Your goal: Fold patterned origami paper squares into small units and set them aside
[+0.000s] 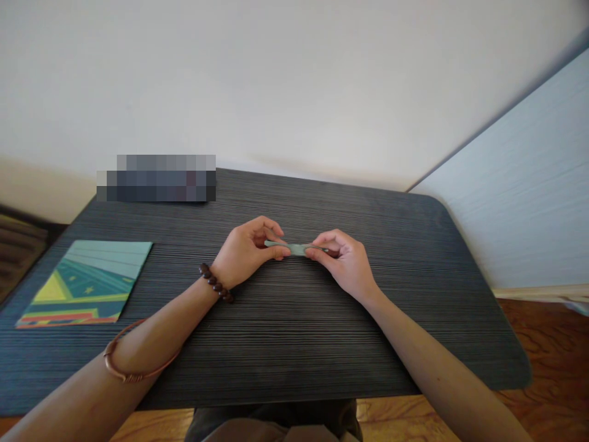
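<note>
A narrow folded strip of pale green paper point(298, 248) is held just above the dark striped table point(414, 294) near its middle. My left hand point(246, 252) pinches the strip's left end between thumb and fingers. My right hand point(344, 261) pinches the right end, and its fingers hide that end. A dark bead bracelet circles my left wrist, and a copper bangle sits further down the forearm.
A stack of coloured patterned paper point(87, 283) lies on the table's left side. A blurred-out dark object point(156, 178) rests at the far left edge. A white wall rises behind, a pale panel stands to the right, and wooden floor shows at the lower right.
</note>
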The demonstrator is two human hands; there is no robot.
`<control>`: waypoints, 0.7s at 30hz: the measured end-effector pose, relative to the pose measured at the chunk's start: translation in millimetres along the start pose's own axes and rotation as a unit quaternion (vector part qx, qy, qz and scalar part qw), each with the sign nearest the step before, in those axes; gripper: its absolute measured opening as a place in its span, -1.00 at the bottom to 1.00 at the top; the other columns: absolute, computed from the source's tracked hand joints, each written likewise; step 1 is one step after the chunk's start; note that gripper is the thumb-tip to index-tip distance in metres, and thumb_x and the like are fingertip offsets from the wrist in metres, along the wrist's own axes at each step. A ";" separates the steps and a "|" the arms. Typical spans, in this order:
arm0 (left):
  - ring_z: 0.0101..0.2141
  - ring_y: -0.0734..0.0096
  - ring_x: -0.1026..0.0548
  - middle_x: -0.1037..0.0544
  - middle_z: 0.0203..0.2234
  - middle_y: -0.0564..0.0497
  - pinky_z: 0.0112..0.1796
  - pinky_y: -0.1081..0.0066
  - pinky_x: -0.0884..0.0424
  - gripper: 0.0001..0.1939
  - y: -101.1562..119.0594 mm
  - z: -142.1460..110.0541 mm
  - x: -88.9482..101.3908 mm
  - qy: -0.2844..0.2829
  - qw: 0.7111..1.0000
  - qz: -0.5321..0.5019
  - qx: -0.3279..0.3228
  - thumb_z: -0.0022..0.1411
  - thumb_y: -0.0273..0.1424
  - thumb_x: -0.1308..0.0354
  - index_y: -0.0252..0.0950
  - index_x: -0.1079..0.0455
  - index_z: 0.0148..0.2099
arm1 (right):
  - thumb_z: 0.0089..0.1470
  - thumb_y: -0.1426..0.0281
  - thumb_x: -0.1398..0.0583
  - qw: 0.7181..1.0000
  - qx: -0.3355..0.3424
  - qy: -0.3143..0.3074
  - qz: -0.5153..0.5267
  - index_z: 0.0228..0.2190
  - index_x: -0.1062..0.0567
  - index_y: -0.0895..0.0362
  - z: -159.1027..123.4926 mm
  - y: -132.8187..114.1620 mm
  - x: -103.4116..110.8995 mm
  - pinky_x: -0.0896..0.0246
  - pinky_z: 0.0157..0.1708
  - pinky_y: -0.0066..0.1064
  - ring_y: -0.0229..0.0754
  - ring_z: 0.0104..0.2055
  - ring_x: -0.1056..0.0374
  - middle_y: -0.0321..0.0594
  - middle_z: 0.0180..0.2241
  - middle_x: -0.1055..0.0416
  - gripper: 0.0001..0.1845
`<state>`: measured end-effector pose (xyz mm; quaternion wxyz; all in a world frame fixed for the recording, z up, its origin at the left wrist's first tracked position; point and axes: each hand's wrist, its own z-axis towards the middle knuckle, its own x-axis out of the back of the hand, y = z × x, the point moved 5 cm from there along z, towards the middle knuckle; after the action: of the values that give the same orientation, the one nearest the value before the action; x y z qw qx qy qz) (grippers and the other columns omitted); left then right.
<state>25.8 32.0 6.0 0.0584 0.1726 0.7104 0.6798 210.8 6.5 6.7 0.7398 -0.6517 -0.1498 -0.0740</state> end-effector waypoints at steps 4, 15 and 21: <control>-0.45 0.41 -0.55 -0.59 -0.46 0.01 -0.32 0.39 -0.51 -0.71 -2.8 1.3 6.3 -0.015 0.997 -0.022 0.079 -0.06 -0.30 -0.33 -0.34 -0.42 -0.29 | 0.00 0.28 -0.24 0.999 -0.019 -0.035 0.023 -0.31 -0.44 0.08 2.0 2.8 1.7 -0.36 -0.29 -0.36 -0.21 -0.36 -0.48 -0.27 -0.35 -0.56 -0.81; -0.35 0.39 -0.55 -0.60 -0.36 0.02 -0.22 0.37 -0.49 -0.72 0.2 1.7 10.6 -0.083 0.993 0.056 0.059 0.07 -0.28 -0.22 -0.29 -0.47 -0.17 | 0.11 0.33 -0.14 0.993 0.057 -0.050 -0.095 -0.22 -0.51 0.03 2.5 -5.9 3.6 -0.27 -0.11 -0.32 -0.22 -0.20 -0.44 -0.29 -0.24 -0.53 -0.80; -0.22 0.35 -0.43 -0.50 -0.24 -0.01 -0.11 0.33 -0.35 -0.82 18.0 -3.8 0.4 -0.066 0.937 0.288 -0.185 0.15 -0.29 -0.15 -0.19 -0.53 -0.23 | 0.10 0.38 -0.15 0.982 0.090 -0.015 -0.163 -0.29 -0.52 0.01 1.4 -10.2 -0.1 -0.28 -0.16 -0.33 -0.22 -0.22 -0.40 -0.29 -0.30 -0.52 -0.85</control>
<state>27.1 28.8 24.1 -0.0623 0.4000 0.4871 0.7739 207.4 6.4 16.4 0.7712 -0.5502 -0.2711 -0.1703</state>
